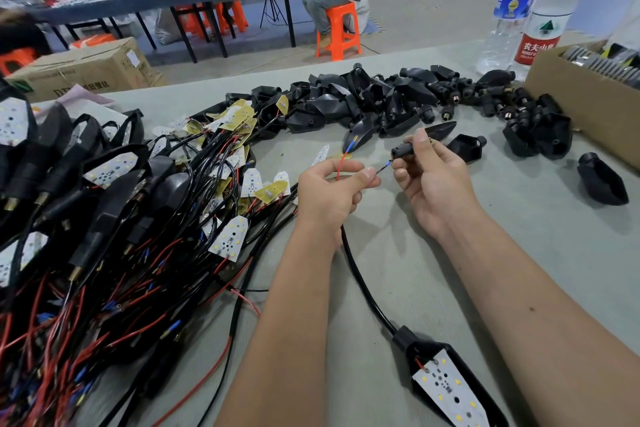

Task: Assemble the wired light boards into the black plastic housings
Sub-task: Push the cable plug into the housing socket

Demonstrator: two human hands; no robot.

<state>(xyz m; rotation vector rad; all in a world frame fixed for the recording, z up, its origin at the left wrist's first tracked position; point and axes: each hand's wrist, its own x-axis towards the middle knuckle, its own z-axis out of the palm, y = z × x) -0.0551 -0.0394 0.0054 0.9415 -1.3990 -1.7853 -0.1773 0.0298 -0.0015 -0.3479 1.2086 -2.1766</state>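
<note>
My left hand pinches the red and black wire ends of a black cable. That cable runs down to a black housing with a white light board seated in it, lying near the table's front edge. My right hand holds a small black connector piece just right of the wire tips. The blue-tipped black wire points at its opening. A heap of empty black housings lies behind my hands. Wired light boards lie tangled to the left.
Assembled units with red and black wires pile up at far left. Two water bottles and a cardboard box stand at the right. Loose housings lie at right. Beyond the table, a person sits on an orange stool.
</note>
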